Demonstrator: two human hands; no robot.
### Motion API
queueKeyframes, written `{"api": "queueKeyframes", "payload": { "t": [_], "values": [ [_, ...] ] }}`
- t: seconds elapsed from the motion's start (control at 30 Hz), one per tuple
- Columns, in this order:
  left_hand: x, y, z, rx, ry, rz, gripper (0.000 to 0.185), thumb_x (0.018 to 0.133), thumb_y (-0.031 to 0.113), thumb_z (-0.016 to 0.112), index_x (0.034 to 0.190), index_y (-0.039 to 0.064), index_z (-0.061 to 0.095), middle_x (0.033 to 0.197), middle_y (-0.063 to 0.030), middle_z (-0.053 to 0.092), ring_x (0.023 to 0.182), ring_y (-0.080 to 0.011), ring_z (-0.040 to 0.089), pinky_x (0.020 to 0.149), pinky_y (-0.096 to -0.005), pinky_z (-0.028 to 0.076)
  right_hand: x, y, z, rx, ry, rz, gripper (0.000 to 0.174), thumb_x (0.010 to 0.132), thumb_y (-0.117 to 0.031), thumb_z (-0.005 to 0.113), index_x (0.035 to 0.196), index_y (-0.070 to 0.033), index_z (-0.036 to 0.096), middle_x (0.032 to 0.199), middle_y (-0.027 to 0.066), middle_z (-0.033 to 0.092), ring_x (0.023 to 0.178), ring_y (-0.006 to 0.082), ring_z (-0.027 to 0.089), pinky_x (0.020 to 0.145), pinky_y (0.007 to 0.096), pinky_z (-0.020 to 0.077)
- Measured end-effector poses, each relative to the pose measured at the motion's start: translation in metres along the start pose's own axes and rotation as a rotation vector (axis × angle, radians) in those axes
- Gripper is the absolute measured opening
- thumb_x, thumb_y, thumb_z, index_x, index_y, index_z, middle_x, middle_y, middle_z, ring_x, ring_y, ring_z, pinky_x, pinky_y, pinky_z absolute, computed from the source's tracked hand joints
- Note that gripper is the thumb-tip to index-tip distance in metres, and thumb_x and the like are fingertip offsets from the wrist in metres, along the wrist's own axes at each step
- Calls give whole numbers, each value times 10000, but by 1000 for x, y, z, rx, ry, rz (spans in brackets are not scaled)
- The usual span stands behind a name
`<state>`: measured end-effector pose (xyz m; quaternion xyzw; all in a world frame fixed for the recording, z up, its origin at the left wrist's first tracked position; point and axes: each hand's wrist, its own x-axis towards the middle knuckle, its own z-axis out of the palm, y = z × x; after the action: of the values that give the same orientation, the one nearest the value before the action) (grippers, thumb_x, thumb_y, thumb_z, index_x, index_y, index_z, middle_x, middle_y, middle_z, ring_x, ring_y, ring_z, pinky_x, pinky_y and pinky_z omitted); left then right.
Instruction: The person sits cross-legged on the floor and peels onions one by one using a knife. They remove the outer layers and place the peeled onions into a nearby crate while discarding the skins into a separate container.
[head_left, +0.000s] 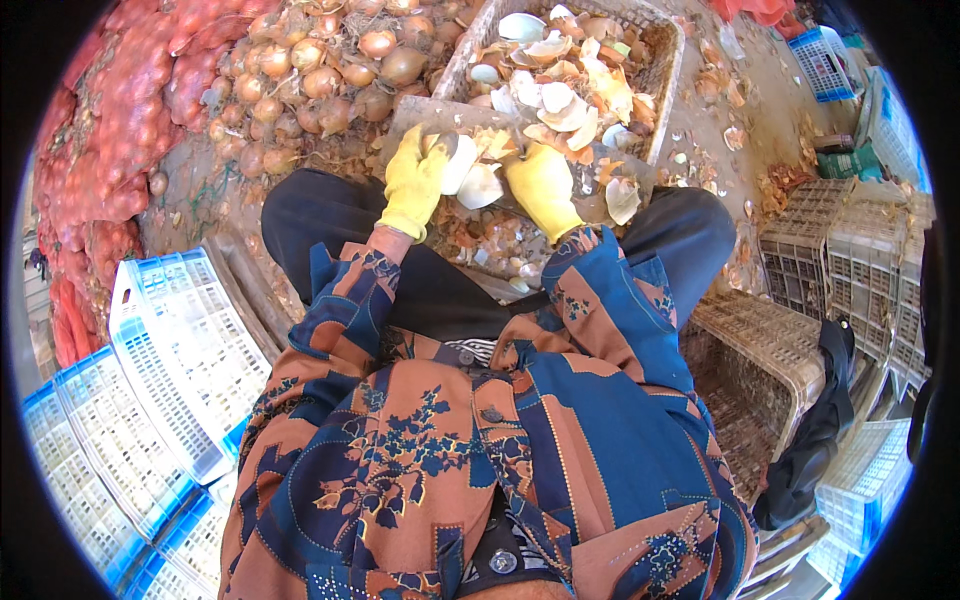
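Observation:
Both my hands wear yellow gloves above a board (480, 112) that lies across my lap, at the near edge of a plastic crate (670, 82) heaped with onion skins and pale onion pieces (559, 97). My left hand (415, 176) is curled at the board's left part, its fingers around something dark that I cannot make out, beside a white onion piece (459, 163). My right hand (541, 184) is closed around a thin tool, mostly hidden, perhaps a knife. Another pale onion piece (480, 187) lies between the hands. Skin scraps (502, 238) lie below.
A pile of brown onions (322, 79) lies ahead on the left, beside red mesh sacks of onions (112, 112). White and blue crates (187, 337) stand at my left. Dirty plastic crates (795, 247) and an overturned-looking one (750, 337) are at my right. Loose skins litter the ground (712, 157).

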<state>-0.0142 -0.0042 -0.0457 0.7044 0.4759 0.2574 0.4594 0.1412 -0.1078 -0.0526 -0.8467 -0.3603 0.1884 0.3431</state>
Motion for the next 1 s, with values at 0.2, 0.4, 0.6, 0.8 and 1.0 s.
{"api": "queueKeyframes", "payload": {
  "t": [0.2, 0.4, 0.6, 0.8, 1.0],
  "values": [
    [1, 4, -2, -134, -24, -49, 418, 881, 216, 612, 1217, -19, 526, 1076, -118, 610, 945, -155, 562, 825, -277, 461, -12, -24, -51, 890, -212, 392, 289, 849, -230, 578, 707, 21, 561, 552, 88, 560, 339, 171, 479, 309, 300, 356],
    [-2, -4, 8, 15, 52, 97, 413, 858, 168, 628, 1216, -12, 530, 1081, -119, 616, 938, -159, 574, 825, -285, 472, -35, -23, -12, 425, -293, 43, 414, 766, -328, 682, 899, 63, 651, 703, 229, 637, 689, 344, 652, 660, 405, 491],
    [-4, 13, -3, -93, -8, 18, 387, 864, 187, 635, 1183, -18, 555, 1025, -94, 628, 919, -145, 566, 816, -275, 466, -28, -12, -18, 67, -175, 66, 294, 781, -289, 613, 816, -3, 671, 763, 232, 642, 747, 378, 639, 687, 415, 500],
    [10, -8, -5, -333, 4, -57, 354, 879, 205, 636, 1146, -20, 579, 1028, -66, 626, 912, -120, 567, 815, -251, 455, -17, 13, -25, 95, -125, 78, 338, 752, -302, 637, 901, 1, 657, 803, 224, 651, 776, 375, 642, 714, 413, 499],
    [1, 5, 2, -429, -106, 19, 400, 838, 147, 653, 1178, -37, 552, 1064, -97, 621, 961, -151, 570, 868, -271, 450, -33, -53, -68, 352, -182, 59, 459, 720, -167, 623, 1135, 24, 580, 827, 240, 654, 763, 318, 668, 699, 358, 507]
  ]
}}
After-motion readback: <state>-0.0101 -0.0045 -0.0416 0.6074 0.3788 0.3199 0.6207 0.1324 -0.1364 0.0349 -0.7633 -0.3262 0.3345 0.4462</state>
